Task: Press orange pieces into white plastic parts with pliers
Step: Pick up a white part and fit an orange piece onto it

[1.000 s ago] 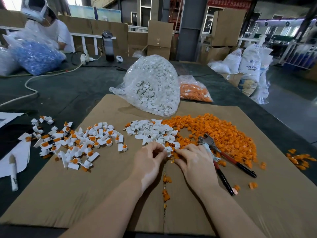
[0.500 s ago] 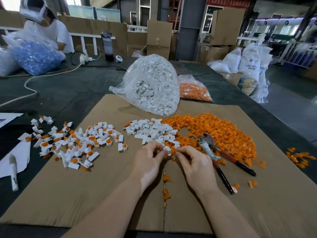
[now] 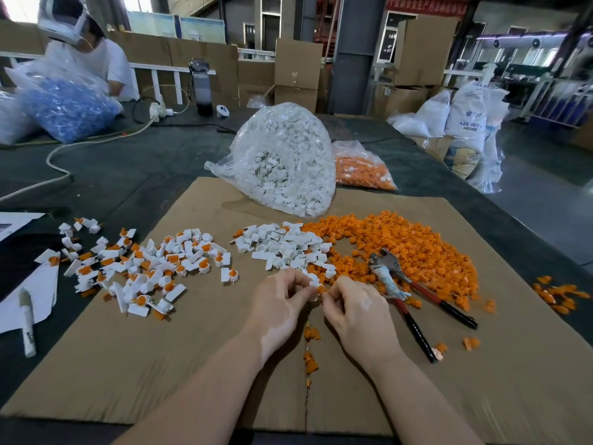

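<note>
A dark bench (image 3: 134,168) carries a cardboard sheet (image 3: 167,358) with a clear bag of white parts (image 3: 285,162) at its far edge. An orange pile (image 3: 414,252) spreads at right, the pliers (image 3: 414,300) lying on it untouched. Left hand (image 3: 279,303) and right hand (image 3: 359,313) meet, fingers curled, pinching one white part (image 3: 313,282) between them.
</note>
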Demonstrator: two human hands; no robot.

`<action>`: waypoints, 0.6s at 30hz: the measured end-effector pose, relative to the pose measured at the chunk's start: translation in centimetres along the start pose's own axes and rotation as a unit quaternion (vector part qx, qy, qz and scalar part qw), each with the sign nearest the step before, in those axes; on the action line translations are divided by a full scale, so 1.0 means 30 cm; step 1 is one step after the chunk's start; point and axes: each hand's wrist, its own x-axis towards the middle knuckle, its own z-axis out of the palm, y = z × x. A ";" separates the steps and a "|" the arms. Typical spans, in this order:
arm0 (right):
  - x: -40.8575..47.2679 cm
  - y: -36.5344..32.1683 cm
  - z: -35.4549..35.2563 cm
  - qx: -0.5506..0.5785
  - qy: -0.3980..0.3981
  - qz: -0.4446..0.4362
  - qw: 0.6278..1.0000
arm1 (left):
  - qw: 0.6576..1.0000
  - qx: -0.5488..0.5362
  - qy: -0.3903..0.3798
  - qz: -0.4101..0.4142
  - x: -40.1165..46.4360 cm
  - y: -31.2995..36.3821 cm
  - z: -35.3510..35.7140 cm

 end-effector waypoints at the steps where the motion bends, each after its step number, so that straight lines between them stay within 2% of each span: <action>1: 0.000 0.008 0.005 0.010 -0.018 0.014 1.000 | 1.000 0.004 0.001 0.002 0.000 0.001 0.000; 8: 0.003 0.025 0.010 0.028 -0.067 0.048 0.996 | 0.999 0.041 -0.011 0.028 -0.008 0.000 0.004; 15: -0.002 0.030 0.010 0.038 -0.071 0.053 0.995 | 0.985 0.146 -0.039 0.078 -0.017 -0.005 0.005; 18: 0.000 0.025 0.005 0.062 -0.044 0.045 0.996 | 0.997 0.063 -0.021 0.034 -0.009 -0.004 0.003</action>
